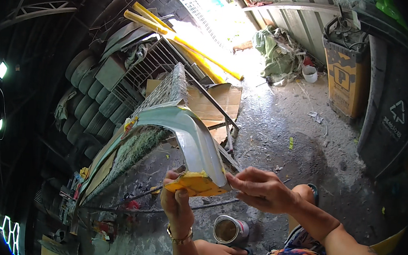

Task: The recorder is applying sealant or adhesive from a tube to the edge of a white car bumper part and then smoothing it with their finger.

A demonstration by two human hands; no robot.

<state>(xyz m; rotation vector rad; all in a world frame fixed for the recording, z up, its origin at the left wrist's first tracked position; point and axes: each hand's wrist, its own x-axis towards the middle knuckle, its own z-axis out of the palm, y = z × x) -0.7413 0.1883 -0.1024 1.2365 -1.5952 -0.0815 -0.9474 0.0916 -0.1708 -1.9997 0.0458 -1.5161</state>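
Note:
A long curved panel (196,137), pale grey and shaped like a car bumper, lies across a metal stand (231,122). Yellow covering with ragged edges wraps its near end (198,184). My left hand (178,200) is closed on that yellow end, thumb on the near face and fingers partly hidden behind. From the right, my right hand (266,189) has its fingertips pinched at the panel's corner, the other fingers bent below. Whether anything small is between those fingertips cannot be made out. Rough matting (160,99) covers part of the stand under the panel.
An open round can (229,230) stands on the floor by my legs. Stacked tyres (91,110) and long yellow poles (187,43) lie at the left and back. At the right are a yellow bin (345,76) and a dark bin (389,114); a white bucket (309,73) stands farther back.

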